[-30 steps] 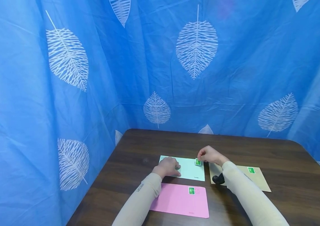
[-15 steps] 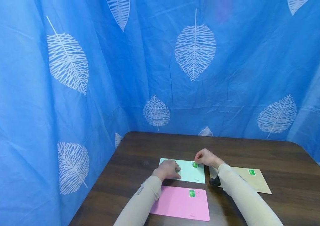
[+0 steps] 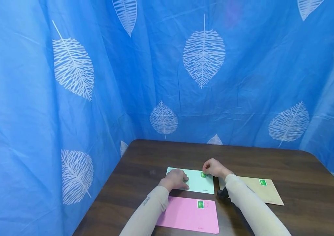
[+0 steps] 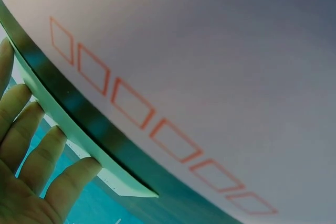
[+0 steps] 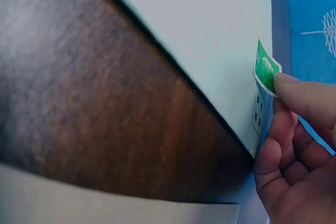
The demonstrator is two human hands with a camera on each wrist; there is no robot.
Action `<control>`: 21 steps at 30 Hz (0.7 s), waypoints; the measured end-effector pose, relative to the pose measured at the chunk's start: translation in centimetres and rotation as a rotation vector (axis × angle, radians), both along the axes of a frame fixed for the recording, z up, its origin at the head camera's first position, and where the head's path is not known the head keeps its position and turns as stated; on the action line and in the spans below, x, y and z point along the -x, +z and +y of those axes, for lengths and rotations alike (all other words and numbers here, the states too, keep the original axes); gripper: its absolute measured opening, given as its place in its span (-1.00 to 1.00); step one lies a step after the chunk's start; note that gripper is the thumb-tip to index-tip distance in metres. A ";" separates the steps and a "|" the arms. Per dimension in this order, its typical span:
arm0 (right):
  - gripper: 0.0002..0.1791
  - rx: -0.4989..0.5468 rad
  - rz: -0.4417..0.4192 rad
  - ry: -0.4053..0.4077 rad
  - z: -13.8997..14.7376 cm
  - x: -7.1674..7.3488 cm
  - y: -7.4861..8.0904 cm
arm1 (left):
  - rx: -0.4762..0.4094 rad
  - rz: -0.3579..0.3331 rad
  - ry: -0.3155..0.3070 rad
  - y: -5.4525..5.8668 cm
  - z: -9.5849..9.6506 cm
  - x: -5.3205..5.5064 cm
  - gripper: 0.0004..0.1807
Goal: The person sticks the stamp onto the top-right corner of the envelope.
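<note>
A mint-green envelope lies flat toward the middle of the table. My left hand rests on its left part, the fingers loosely spread; in the left wrist view, fingertips touch its surface. My right hand is over the envelope's top right corner. Between thumb and curled index finger it pinches one edge of a green postage stamp with a white perforated border. In the right wrist view the stamp is slightly bent and tilted, close against the envelope, above small printed marks.
Nearer to me lies a pink envelope bearing a green stamp. A tan envelope with another stamp lies right, partly under my right forearm. Blue leaf-print curtains stand behind and left of the dark wooden table.
My right hand has shifted slightly left with the stamp, bringing it over the mint envelope's corner. The left hand stays on the envelope. The head view has tilted up slightly.
</note>
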State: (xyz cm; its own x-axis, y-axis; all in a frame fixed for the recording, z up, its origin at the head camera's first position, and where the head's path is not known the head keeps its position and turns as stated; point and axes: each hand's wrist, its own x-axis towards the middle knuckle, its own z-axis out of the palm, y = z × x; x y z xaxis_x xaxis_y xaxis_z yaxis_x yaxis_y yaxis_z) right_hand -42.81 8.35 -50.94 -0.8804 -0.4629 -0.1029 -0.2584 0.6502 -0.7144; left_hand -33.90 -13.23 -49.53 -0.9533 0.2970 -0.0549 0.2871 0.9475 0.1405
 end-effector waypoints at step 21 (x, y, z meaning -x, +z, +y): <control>-0.88 0.000 0.095 -0.006 -0.4 0.2 -1.0 | -0.012 -0.012 0.014 -0.1 0.2 0.1 -0.58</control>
